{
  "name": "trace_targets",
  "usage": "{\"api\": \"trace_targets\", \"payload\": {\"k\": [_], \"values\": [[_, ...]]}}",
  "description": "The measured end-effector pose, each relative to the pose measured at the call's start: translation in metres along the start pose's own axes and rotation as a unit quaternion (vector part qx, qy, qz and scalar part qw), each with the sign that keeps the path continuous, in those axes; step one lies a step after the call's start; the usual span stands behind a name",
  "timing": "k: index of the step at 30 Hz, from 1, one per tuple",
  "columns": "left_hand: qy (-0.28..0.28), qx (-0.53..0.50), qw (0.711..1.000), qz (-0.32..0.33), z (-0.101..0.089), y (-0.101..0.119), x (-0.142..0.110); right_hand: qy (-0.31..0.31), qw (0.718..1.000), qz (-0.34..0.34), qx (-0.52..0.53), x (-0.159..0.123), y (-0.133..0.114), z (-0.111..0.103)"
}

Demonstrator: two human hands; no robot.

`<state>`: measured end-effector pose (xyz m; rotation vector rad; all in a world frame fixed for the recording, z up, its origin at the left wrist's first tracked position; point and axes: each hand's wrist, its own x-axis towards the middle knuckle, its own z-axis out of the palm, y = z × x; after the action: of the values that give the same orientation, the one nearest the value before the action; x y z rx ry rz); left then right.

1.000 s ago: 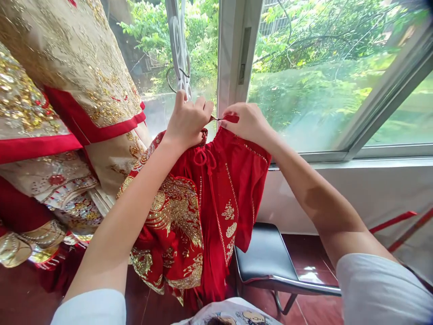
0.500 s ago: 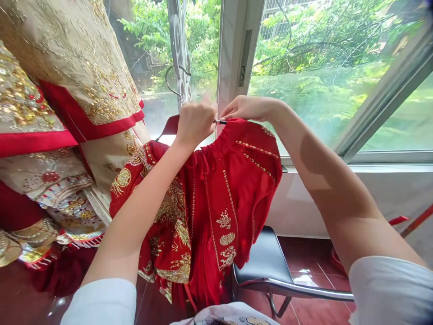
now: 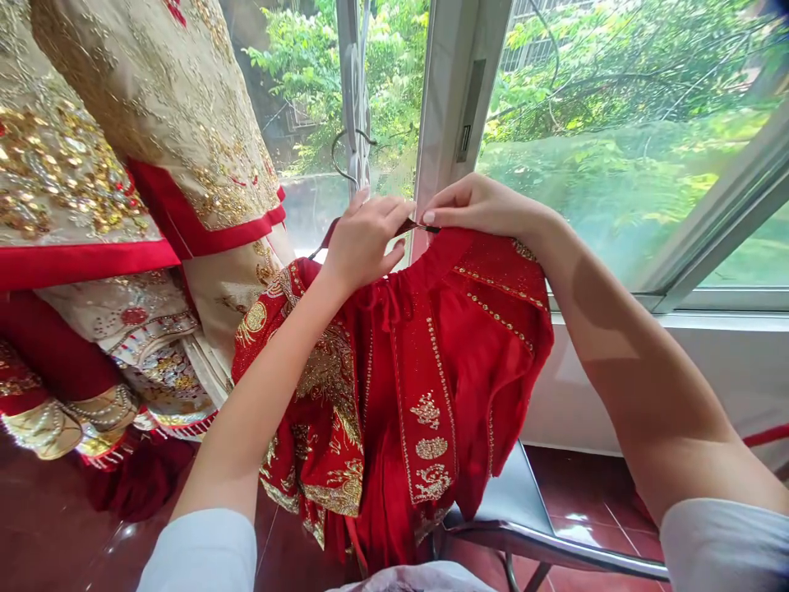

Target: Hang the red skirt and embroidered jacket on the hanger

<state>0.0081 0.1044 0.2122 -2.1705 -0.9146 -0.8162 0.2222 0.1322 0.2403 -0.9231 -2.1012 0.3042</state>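
Observation:
A red garment (image 3: pixel 431 362) with gold and silver embroidery hangs before me, its gathered top edge and tied cord (image 3: pixel 389 306) near my hands. A hanger (image 3: pixel 352 168) runs along that edge, its metal hook sticking up by the window. My left hand (image 3: pixel 366 242) is curled over the middle of the hanger, with the thumb apart from the fingers. At the hanger's right end, my right hand (image 3: pixel 484 205) pinches near a small dark clip (image 3: pixel 433 228) just above the red cloth. The right palm side is hidden.
Cream gowns (image 3: pixel 160 99) with gold sequins and red borders hang close on the left. Behind the garment stand a window frame (image 3: pixel 453 107) and a pale sill (image 3: pixel 708 321). A black-seated metal chair (image 3: pixel 521 493) is below right, on the dark red tiled floor (image 3: pixel 592 485).
My left hand has loosened from a fist on the hanger to spread fingers and a raised thumb. My right fingertips have come in over the clip. The view has shifted slightly left.

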Motion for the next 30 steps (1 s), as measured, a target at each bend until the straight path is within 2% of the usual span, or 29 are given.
{"api": "trace_targets", "payload": {"k": [2,4,5,7,9,11,16,21,23,25,27,28,30], "values": [[0.034,-0.006,0.997,-0.064,-0.016,-0.011,-0.016,-0.026,1.0,-0.012,-0.011,-0.004,-0.003,0.001],[0.04,0.004,0.98,-0.195,-0.031,-0.024,-0.031,-0.044,0.999,-0.019,-0.009,-0.004,-0.004,0.002],[0.01,0.007,0.964,-0.267,-0.038,-0.032,-0.037,-0.046,0.999,-0.021,-0.003,-0.003,-0.003,0.003],[-0.115,-0.005,0.923,-0.369,-0.047,-0.047,-0.045,-0.048,0.999,-0.023,0.01,-0.002,-0.001,0.005],[-0.23,-0.029,0.89,-0.392,-0.05,-0.059,-0.049,-0.044,0.999,-0.02,0.02,-0.001,0.001,0.007],[-0.264,-0.063,0.883,-0.383,-0.051,-0.065,-0.049,-0.033,0.999,-0.008,0.025,-0.002,0.001,0.008],[-0.211,-0.213,0.861,-0.411,-0.046,-0.064,-0.045,-0.033,0.999,-0.003,0.037,-0.004,-0.004,0.011],[-0.073,-0.304,0.85,-0.423,-0.033,-0.062,-0.043,-0.023,0.999,-0.012,0.043,-0.003,0.0,0.023],[-0.021,-0.348,0.841,-0.413,-0.027,-0.062,-0.044,0.014,0.999,-0.03,0.021,-0.005,0.004,0.028],[0.017,-0.372,0.835,-0.405,-0.024,-0.062,-0.047,0.111,0.99,-0.078,-0.047,-0.01,0.004,0.033],[0.031,-0.381,0.835,-0.395,-0.021,-0.062,-0.05,0.21,0.957,-0.137,-0.148,-0.017,-0.001,0.04],[0.031,-0.385,0.836,-0.39,-0.02,-0.062,-0.051,0.219,0.942,-0.16,-0.197,-0.02,-0.005,0.046],[0.028,-0.394,0.837,-0.38,-0.018,-0.063,-0.053,0.159,0.934,-0.172,-0.27,-0.026,-0.017,0.061]]}}
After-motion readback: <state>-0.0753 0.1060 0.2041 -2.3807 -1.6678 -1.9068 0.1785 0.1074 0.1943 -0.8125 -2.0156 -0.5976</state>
